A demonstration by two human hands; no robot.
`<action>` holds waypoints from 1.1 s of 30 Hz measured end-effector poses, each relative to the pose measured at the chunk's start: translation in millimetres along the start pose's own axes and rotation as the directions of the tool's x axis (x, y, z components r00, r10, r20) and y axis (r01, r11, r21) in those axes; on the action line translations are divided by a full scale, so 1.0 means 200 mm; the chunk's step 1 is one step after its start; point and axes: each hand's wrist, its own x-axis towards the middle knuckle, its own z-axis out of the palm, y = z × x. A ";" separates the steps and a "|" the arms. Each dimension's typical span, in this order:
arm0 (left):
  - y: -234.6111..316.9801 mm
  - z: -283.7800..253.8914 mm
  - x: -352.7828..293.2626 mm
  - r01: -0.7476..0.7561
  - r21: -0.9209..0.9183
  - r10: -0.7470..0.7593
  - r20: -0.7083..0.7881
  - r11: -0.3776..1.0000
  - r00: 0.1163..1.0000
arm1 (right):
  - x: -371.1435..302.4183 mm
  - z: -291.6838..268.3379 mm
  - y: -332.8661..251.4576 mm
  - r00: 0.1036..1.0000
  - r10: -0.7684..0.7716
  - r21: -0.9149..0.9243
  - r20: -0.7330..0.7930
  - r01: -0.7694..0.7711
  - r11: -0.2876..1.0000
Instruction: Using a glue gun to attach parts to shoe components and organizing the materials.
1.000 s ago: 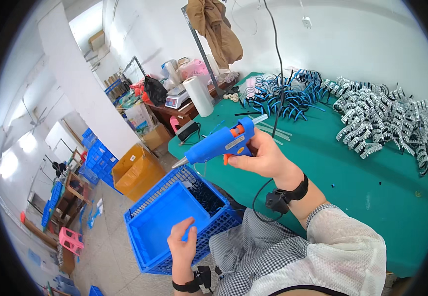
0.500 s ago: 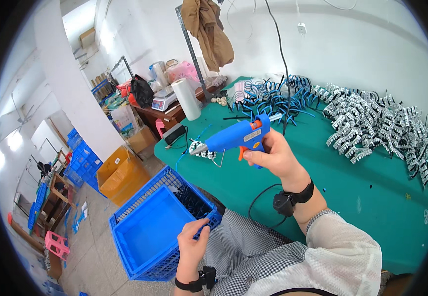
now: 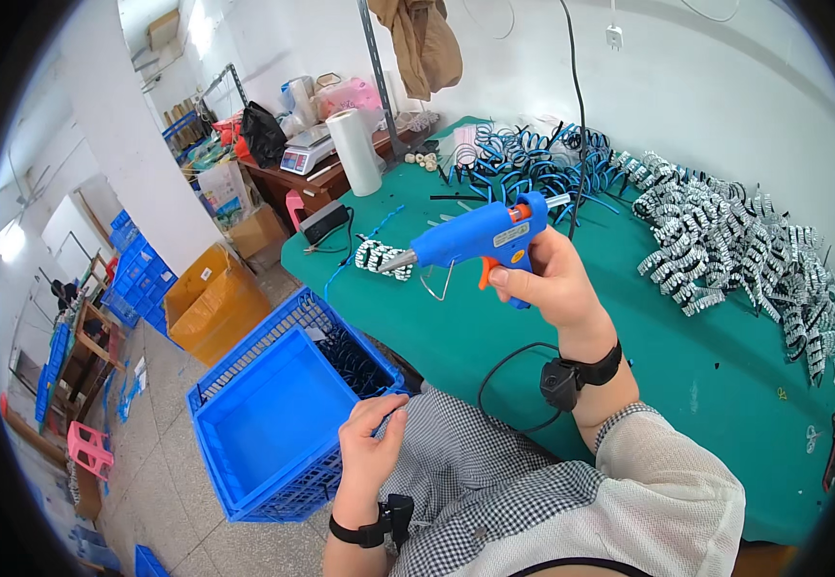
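Observation:
My right hand (image 3: pixel 554 281) is wrapped round the handle of a blue hot glue gun (image 3: pixel 475 234), held above the green table. A clear glue stick (image 3: pixel 558 201) pokes out of its back, and its metal nozzle points left. Just beyond the nozzle lies a white-and-black coiled strip (image 3: pixel 379 260) with a blue cord at its end. The orange trigger (image 3: pixel 487 272) shows beside my thumb. My left hand (image 3: pixel 369 440) holds nothing, its thumb apart from the loosely bent fingers. It hovers by the near right corner of a blue crate (image 3: pixel 244 493), beside my lap.
White-and-black coils (image 3: pixel 725 245) are heaped on the table's right; blue-and-black coils (image 3: pixel 523 163) lie at the back. A black cable (image 3: pixel 576 115) hangs down behind the gun. A white roll (image 3: pixel 353 154) stands by a scale (image 3: pixel 308 151). A blue tray (image 3: pixel 273 413) rests on the crate.
My view has shifted, so the crate and left side sit further left. The glue gun, still in my right hand, now has its nozzle over the white-and-black strip's right end.

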 end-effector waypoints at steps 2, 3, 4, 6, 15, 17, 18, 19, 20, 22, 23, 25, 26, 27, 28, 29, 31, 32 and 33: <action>-0.03 0.01 0.02 -0.016 -0.012 0.016 -0.009 1.000 1.000 | 0.01 0.00 0.01 0.999 0.046 -0.025 0.005 -0.045 0.999; -0.03 0.02 0.03 -0.018 -0.018 0.018 0.001 1.000 1.000 | 0.01 0.00 0.02 0.999 0.047 -0.031 -0.006 -0.047 0.998; -0.04 0.04 0.04 0.013 -0.060 -0.014 -0.018 0.998 1.000 | 0.01 0.00 0.02 0.999 0.034 -0.026 -0.007 -0.034 0.999; -0.05 0.05 0.07 0.046 -0.105 -0.049 -0.025 0.993 0.998 | 0.02 0.00 0.03 0.999 0.026 -0.024 -0.018 -0.027 0.999; 0.09 0.00 0.36 -0.147 -0.121 0.083 -0.423 0.982 0.902 | 0.05 -0.01 0.05 0.994 0.088 -0.216 0.063 -0.072 0.974; 0.12 0.03 0.45 -0.274 0.048 0.271 -0.388 0.961 0.881 | 0.06 -0.03 0.06 0.993 0.104 -0.253 0.054 -0.087 0.964; 0.14 0.04 0.48 -0.300 0.056 0.298 -0.377 0.952 0.877 | 0.06 -0.04 0.06 0.992 0.109 -0.244 0.062 -0.091 0.966; 0.15 0.05 0.50 -0.309 0.083 0.318 -0.356 0.947 0.879 | 0.06 -0.04 0.05 0.992 0.116 -0.275 0.048 -0.098 0.956; 0.15 0.05 0.52 -0.321 0.097 0.334 -0.348 0.942 0.876 | 0.06 -0.05 0.05 0.992 0.122 -0.306 0.033 -0.106 0.946; 0.15 0.06 0.53 -0.331 0.115 0.350 -0.336 0.937 0.874 | 0.06 -0.05 0.05 0.992 0.126 -0.293 0.026 -0.113 0.949; 0.15 0.07 0.53 -0.330 0.108 0.347 -0.330 0.938 0.878 | 0.06 -0.05 0.05 0.992 0.127 -0.287 0.017 -0.117 0.951; 0.15 0.08 0.53 -0.327 0.102 0.343 -0.322 0.939 0.882 | 0.06 -0.05 0.06 0.991 0.130 -0.285 0.030 -0.116 0.952; 0.15 0.08 0.54 -0.334 0.104 0.349 -0.321 0.937 0.880 | 0.07 -0.04 0.07 0.991 0.130 -0.286 0.043 -0.113 0.952; 0.15 0.09 0.54 -0.340 0.103 0.355 -0.322 0.935 0.878 | 0.07 -0.04 0.06 0.990 0.133 -0.286 0.045 -0.115 0.951; 0.14 0.08 0.55 -0.337 0.103 0.352 -0.323 0.936 0.878 | 0.07 -0.03 0.06 0.990 0.135 -0.288 0.046 -0.117 0.950; 0.14 0.08 0.55 -0.353 0.132 0.376 -0.283 0.926 0.882 | 0.07 -0.03 0.06 0.989 0.138 -0.291 0.048 -0.118 0.949; 0.13 0.08 0.56 -0.371 0.160 0.401 -0.240 0.915 0.884 | 0.07 -0.04 0.07 0.990 0.134 -0.306 0.051 -0.112 0.945; 0.12 0.09 0.56 -0.370 0.149 0.397 -0.248 0.917 0.883 | 0.06 -0.04 0.07 0.990 0.130 -0.320 0.055 -0.106 0.941; 0.11 0.09 0.56 -0.368 0.139 0.392 -0.257 0.920 0.883 | 0.07 -0.03 0.08 0.990 0.132 -0.320 0.056 -0.107 0.942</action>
